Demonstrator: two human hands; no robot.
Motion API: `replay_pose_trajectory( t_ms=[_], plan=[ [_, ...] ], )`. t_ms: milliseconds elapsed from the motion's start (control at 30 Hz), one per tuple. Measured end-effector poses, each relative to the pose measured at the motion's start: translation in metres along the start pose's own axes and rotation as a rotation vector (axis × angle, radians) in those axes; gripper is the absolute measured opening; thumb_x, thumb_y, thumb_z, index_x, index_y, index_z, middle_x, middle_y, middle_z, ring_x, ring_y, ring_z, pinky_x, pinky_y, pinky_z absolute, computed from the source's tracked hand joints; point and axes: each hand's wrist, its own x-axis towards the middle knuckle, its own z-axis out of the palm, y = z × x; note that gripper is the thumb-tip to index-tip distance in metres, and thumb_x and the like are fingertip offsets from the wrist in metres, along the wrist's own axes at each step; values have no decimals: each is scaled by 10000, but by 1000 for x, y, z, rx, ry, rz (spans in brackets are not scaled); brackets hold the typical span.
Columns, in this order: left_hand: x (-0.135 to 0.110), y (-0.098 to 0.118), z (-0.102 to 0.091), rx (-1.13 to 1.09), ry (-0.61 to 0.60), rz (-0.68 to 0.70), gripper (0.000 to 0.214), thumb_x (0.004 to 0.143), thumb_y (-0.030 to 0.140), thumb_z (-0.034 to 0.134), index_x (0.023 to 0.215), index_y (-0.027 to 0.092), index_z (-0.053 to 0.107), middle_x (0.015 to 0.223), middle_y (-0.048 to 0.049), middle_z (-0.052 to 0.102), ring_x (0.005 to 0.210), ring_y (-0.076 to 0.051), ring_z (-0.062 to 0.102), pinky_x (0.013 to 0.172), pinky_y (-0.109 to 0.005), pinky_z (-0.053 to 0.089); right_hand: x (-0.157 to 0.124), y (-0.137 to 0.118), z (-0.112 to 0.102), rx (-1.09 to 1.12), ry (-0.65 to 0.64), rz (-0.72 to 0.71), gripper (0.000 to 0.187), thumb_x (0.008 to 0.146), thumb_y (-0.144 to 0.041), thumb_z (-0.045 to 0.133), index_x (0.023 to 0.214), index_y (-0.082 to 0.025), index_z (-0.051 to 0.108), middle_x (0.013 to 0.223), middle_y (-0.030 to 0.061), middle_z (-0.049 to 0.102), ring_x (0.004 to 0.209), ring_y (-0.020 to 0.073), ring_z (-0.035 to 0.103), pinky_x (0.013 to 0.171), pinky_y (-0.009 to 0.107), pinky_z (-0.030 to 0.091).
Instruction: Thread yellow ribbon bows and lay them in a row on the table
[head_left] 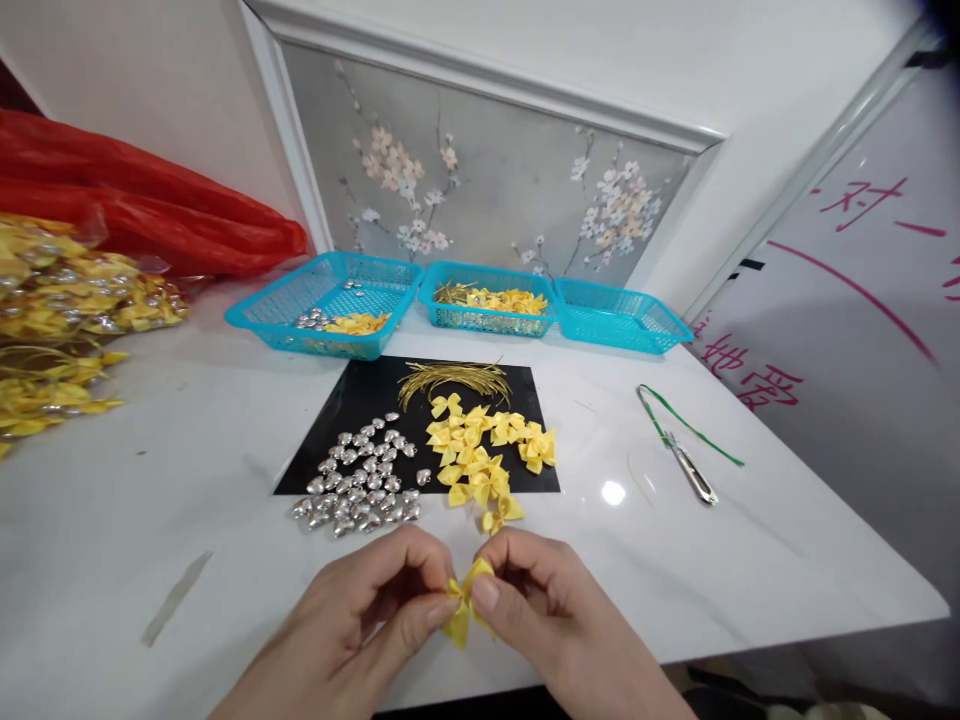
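Between my two hands, near the table's front edge, is a yellow ribbon bow [458, 625]. My left hand [375, 610] pinches one side of it with thumb and forefinger. The other side is gripped between the thumb and fingers of my right hand [551, 615]. Just beyond lie several more yellow bows [472, 460], partly on a black mat [322, 440]. Left of them is a spread of silver heart-shaped charms [360, 485]. A bundle of gold cords [454, 380] rests at the mat's far edge.
Three blue baskets stand along the back: a left one [322, 345] with bows and charms, a middle one [491, 322] with bows and cords, and a right one [626, 330]. Small thread snips [691, 470] with a green cord lie at right. Bagged bows [75, 290] are piled at left.
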Motion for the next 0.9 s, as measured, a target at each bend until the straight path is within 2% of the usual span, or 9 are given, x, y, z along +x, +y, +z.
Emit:
replay_pose_trajectory(
  t_ms=[167,300,433,633,900],
  plan=[
    [3,1,3,-27,-103,-40,359,902,553,574,714,249,537,703,11,516,671,-189,512,606,-246,433,0,-2,3,-68,46,-45,350,960,-499,575,847,-170,602,699,-30,486,648,112,406,590,243,316],
    [1,-5,4,-31,-143,-89,381,943,594,502,771,255,519,752,12,483,723,-200,487,648,-260,419,-1,-1,6,-132,77,-57,319,957,-455,568,803,-176,593,665,-25,496,622,118,429,579,251,333],
    [-1,-9,5,-13,-128,-115,378,962,603,469,805,262,511,768,24,463,735,-193,474,656,-254,406,-3,4,10,-205,150,-110,304,967,-438,554,816,-182,613,699,-7,522,647,132,470,574,259,337],
    [-1,-6,6,-69,-127,-150,384,968,604,465,796,262,498,748,37,441,732,-184,471,652,-239,402,-3,9,10,-310,162,-235,263,983,-349,542,788,-184,607,734,5,541,683,138,477,623,270,346],
    [-1,-1,-1,-7,-197,-116,344,963,571,495,837,266,591,778,25,542,756,-190,521,684,-242,427,-5,8,6,-261,156,-105,358,998,-495,499,844,-189,604,718,14,558,648,142,500,561,258,355]
  ],
)
